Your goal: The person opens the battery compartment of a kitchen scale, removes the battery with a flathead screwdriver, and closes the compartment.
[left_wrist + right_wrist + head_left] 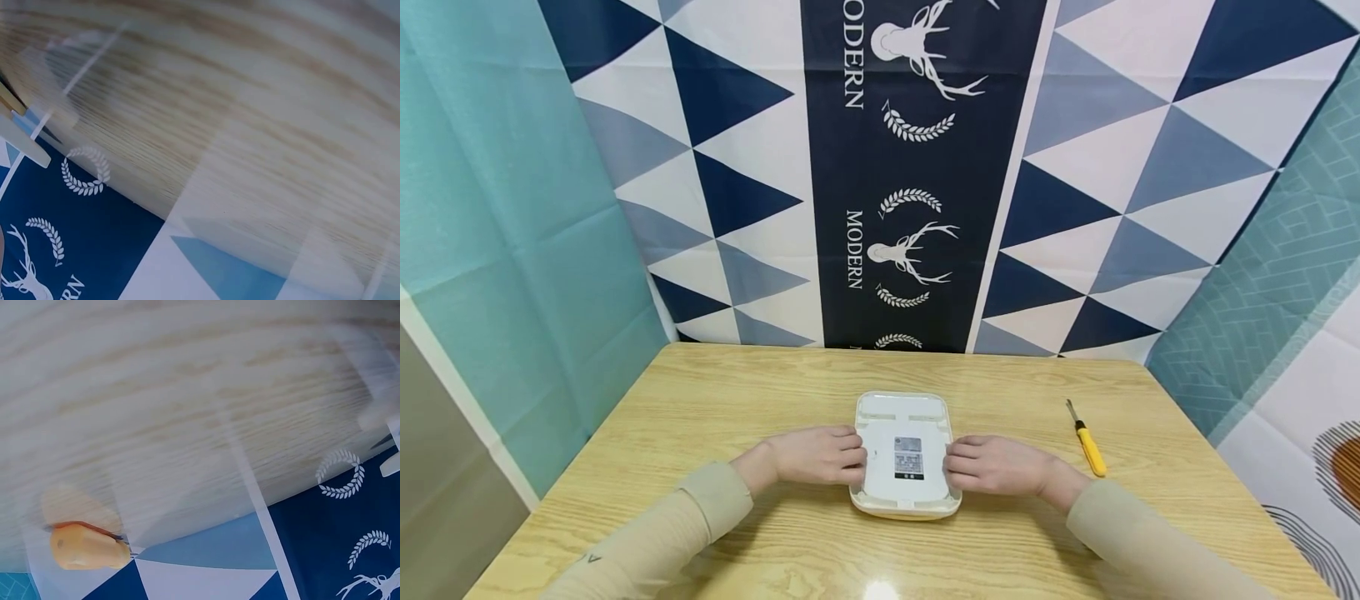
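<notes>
A white rounded plastic casing [880, 496] lies on the wooden table, with a grey printed label [908, 458] facing up on its inner panel. My left hand [823, 456] grips its left edge, fingers bent over the rim. On the opposite side my right hand [992, 464] holds the right edge in the same way. Both thumbs are hidden. In the left wrist view only a white end of the casing [24, 142] shows at the left border; the right wrist view catches a white corner of the casing [391, 464] at its right border.
A screwdriver with a yellow handle [1091, 452] lies to the right of my right hand, its shaft pointing away. The wooden table [760, 383] ends at a patterned cloth backdrop [917, 175]. Teal cloth [512, 208] hangs along the left side.
</notes>
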`<state>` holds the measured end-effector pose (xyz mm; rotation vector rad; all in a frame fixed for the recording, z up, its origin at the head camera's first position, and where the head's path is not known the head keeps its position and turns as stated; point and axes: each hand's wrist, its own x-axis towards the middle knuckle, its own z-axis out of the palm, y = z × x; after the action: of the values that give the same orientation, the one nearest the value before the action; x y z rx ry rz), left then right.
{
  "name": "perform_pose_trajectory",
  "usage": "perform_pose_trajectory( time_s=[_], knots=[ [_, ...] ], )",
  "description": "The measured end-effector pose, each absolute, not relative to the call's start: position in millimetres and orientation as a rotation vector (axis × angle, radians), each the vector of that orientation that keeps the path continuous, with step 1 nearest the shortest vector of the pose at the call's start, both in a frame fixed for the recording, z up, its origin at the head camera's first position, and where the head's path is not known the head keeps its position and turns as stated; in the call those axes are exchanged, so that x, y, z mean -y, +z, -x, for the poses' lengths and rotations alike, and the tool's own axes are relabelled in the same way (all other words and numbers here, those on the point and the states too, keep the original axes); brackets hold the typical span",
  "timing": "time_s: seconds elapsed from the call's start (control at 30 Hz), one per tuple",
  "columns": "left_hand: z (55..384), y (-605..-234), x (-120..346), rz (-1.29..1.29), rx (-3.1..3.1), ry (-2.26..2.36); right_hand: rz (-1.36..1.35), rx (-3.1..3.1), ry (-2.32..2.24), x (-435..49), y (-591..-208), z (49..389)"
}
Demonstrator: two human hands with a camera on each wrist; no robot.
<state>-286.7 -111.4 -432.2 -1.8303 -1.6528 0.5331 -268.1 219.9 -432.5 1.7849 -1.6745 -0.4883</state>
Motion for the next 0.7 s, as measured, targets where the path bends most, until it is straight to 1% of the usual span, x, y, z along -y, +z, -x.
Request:
perform_pose_trajectory(
  time_s=[0.33,0.57,0.7],
  knots=[
    [285,-436,110,1.8,1.674,0.55,-1.8,1.732,-0.509,-222,-436,267],
    [280,-431,110,1.756,1.698,0.6,-1.795,1.796,-0.447,-223,-433,265],
    [277,-428,110,1.744,1.721,0.606,-1.757,1.888,-0.312,-221,-428,262]
  ],
)
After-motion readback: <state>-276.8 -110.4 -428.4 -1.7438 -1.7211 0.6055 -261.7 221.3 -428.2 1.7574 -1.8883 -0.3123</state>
